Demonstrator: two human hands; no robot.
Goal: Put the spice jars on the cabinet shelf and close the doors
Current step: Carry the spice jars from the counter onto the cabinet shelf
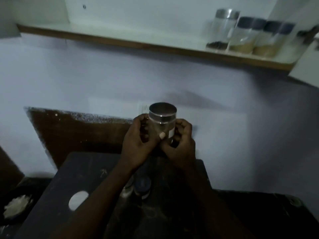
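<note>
Single head-worn view, wide-angle, aimed forward and slightly down from behind and above the dark table (pixel 82 169). Close to that table: its near part fills the lower frame, forearms entering from the bottom edge. Beyond the table's far edge, facing a pale wall (pixel 103 75) straight on. High above the table, tilted by lens curve, the cabinet shelf (pixel 120 42) crossing the upper frame, seen from a little above its surface and markedly farther than the table. Right of the table, shelf end and open door edge blurred. No second view to overlap.
</note>
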